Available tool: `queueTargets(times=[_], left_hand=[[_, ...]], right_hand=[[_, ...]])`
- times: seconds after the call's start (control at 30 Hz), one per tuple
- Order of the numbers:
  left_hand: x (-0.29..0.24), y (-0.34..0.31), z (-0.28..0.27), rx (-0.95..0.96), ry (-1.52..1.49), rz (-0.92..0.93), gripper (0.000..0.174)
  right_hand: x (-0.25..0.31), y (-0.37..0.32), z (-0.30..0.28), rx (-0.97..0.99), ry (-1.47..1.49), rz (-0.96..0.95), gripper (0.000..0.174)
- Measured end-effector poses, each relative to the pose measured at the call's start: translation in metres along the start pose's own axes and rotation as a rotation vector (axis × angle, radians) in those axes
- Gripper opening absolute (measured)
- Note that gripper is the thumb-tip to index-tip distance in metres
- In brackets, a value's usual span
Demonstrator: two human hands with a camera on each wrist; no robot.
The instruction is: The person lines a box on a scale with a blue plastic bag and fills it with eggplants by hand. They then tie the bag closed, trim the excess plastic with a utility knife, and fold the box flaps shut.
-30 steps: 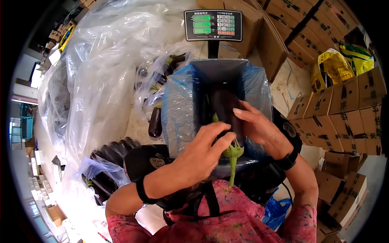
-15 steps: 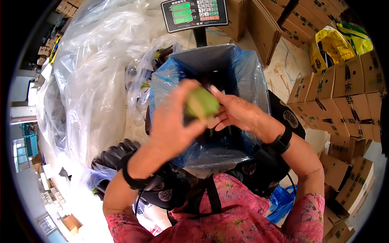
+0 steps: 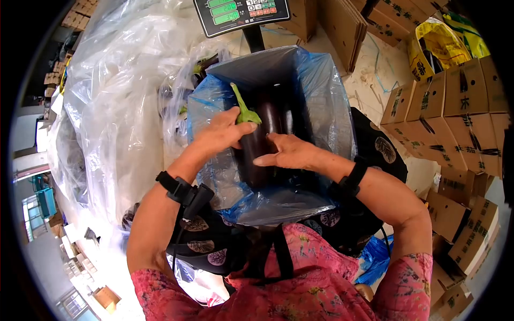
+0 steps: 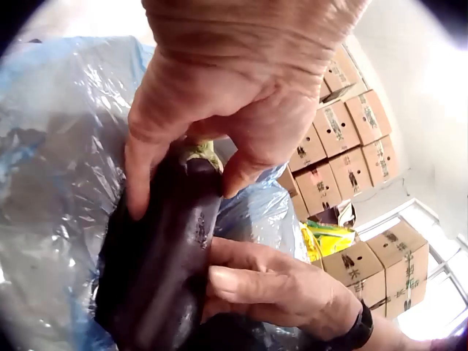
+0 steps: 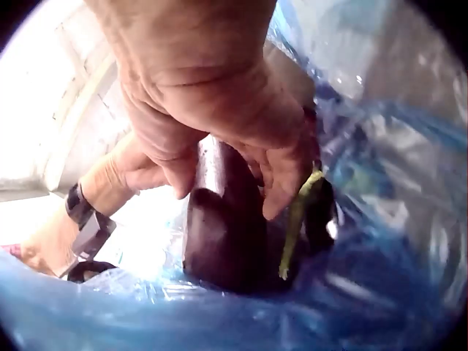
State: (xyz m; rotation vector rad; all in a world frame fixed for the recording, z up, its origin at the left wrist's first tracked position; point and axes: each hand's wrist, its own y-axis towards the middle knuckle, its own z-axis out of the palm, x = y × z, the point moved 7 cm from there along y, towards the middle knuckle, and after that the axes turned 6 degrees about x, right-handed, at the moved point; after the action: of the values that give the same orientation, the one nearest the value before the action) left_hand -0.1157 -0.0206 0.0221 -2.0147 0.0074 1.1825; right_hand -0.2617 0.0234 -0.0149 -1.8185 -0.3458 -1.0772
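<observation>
eggplant [image 3: 251,145] came down into the lined box [image 3: 330,109], left hand [image 3: 222,130] and right hand [image 3: 294,152] clamped on it, so we judged placing underway.

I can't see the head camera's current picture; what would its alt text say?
A person's left hand holds a dark purple eggplant near its green stem while the right hand holds it lower down, at a blue-lined box. Beyond is a scale display, cut off by the top edge; cardboard boxes are stacked at right.
</observation>
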Motion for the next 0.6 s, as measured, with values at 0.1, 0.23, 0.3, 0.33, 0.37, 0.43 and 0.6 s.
queueTargets(times=[0.1, 0.23, 0.3, 0.33, 0.37, 0.43, 0.6], left_hand=[[0.002, 0.006, 0.010, 0.034, 0.077, -0.076, 0.051], [0.004, 0.013, 0.010, -0.079, 0.318, -0.064, 0.057], [-0.007, 0.008, 0.008, -0.344, 0.592, 0.113, 0.054], [-0.015, 0.002, 0.009, -0.476, 0.728, 0.207, 0.053], [-0.015, 0.004, 0.011, -0.453, 0.748, 0.166, 0.051], [-0.018, 0.008, 0.013, -0.411, 0.788, 0.089, 0.050], [-0.013, 0.011, 0.037, -0.227, 1.126, 0.274, 0.048]], right_hand=[[-0.003, 0.008, 0.004, -0.112, -0.190, 0.051, 0.089], [0.001, 0.003, 0.001, -0.094, -0.194, 0.128, 0.085], [0.004, 0.002, -0.001, -0.113, -0.243, 0.145, 0.082], [0.002, 0.005, 0.000, -0.143, -0.255, 0.129, 0.078], [0.000, 0.007, 0.002, -0.174, -0.269, 0.115, 0.075], [-0.004, 0.012, 0.005, -0.195, -0.333, 0.086, 0.066], [0.002, 0.008, 0.010, -0.253, -0.406, -0.039, 0.043]])
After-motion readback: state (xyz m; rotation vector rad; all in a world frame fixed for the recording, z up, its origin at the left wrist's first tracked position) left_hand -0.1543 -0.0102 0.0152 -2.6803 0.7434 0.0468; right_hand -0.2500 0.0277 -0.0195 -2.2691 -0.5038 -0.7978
